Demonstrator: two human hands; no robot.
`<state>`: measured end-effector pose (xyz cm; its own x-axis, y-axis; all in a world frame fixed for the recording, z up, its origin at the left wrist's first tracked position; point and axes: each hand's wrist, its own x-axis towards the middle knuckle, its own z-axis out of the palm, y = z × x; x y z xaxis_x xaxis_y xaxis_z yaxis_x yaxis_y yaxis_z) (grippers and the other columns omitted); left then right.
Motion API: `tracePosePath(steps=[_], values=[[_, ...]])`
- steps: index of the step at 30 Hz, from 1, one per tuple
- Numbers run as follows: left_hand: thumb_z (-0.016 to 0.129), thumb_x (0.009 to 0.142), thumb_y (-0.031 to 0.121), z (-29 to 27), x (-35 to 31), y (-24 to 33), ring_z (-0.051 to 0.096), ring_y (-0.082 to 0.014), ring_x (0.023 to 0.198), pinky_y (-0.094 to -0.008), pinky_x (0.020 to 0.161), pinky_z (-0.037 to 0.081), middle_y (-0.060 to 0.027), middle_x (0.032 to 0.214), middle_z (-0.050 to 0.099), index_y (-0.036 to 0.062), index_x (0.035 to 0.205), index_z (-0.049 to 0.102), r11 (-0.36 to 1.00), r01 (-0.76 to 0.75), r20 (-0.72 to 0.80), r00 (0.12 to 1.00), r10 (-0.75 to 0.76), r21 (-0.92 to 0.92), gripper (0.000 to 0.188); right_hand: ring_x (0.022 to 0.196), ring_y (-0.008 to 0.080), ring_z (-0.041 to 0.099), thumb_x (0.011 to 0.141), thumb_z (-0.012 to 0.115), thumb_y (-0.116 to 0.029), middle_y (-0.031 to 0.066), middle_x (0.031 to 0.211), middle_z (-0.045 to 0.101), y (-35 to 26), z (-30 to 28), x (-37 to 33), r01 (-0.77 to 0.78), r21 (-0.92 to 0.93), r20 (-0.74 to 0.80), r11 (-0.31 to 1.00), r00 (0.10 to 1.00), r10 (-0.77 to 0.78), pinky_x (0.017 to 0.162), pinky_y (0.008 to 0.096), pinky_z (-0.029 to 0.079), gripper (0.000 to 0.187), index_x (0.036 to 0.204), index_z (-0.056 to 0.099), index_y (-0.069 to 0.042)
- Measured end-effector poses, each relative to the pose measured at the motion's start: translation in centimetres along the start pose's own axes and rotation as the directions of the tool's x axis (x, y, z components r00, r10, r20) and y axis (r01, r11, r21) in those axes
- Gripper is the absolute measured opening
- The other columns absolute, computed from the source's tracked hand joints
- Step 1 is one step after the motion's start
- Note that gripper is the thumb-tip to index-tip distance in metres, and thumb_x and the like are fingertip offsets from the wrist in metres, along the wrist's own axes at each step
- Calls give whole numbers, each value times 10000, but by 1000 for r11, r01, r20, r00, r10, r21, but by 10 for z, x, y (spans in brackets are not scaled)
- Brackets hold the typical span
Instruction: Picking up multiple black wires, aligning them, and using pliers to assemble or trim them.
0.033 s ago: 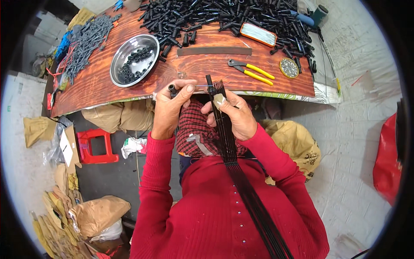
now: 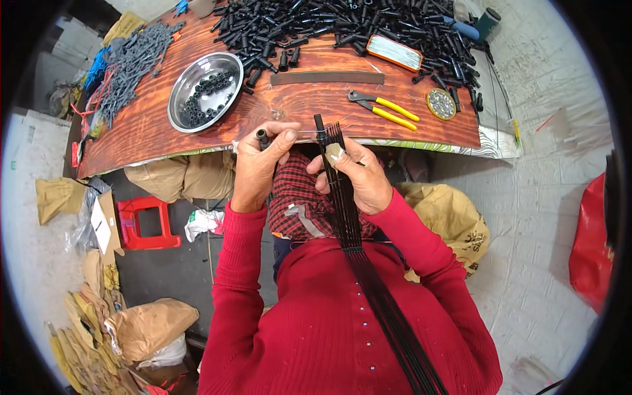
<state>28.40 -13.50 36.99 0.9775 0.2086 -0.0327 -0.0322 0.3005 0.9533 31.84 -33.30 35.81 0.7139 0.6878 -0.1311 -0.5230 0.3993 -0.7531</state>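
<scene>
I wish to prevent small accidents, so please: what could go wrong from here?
The thin wire pinched by the left hand could slip or bend. If the right hand loosens, some slender black rods might slide apart. The pliers, near the front edge of the table, could perhaps be knocked down.

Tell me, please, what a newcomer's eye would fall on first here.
The heap of black tubular parts across the back of the table likely comes first. Next are the yellow-handled pliers at the table's right, then the bundle of black rods in the right hand, running over the red top.
</scene>
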Motion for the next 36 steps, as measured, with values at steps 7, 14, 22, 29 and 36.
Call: tracePosePath(steps=[7,14,22,29,36], values=[[713,868,68,8,5,4,535,-129,688,-267,632,416,-49,771,616,-26,832,667,757,-396,87,906,414,520,110,740,149,671,1017,539,-212,125,984,674,-2,5,0,-1,-26,-8,1000,1000,1,664,270,579,360,1318,505,-18],[708,832,36,18,6,5,572,-170,706,-286,650,439,-80,744,604,-32,773,629,641,-436,146,879,454,632,120,739,145,667,1003,571,-224,112,966,669,-3,3,-1,-6,-60,-32,998,999,4,666,265,567,370,1307,518,-19],[736,865,146,19,13,10,521,-87,599,-241,594,428,-46,786,698,-20,863,697,900,-100,23,995,100,425,170,733,141,664,1002,574,-230,93,941,661,-2,-9,3,-15,0,-9,1000,1000,15,654,261,558,410,1343,512,-9],[760,867,160,2,13,0,473,-29,640,-181,554,354,-6,878,659,-1,980,693,997,49,-7,999,-48,59,208,746,154,674,1005,566,-217,105,953,667,0,-6,3,-6,11,11,1000,1000,6,663,278,572,365,1307,526,-16],[766,863,161,-22,4,-8,504,-38,686,-187,596,388,-18,910,670,9,1041,680,970,140,68,985,-156,198,250,745,167,676,1011,553,-210,120,962,671,-2,-1,3,-11,6,12,1000,1000,10,662,279,566,337,1281,525,-12]])
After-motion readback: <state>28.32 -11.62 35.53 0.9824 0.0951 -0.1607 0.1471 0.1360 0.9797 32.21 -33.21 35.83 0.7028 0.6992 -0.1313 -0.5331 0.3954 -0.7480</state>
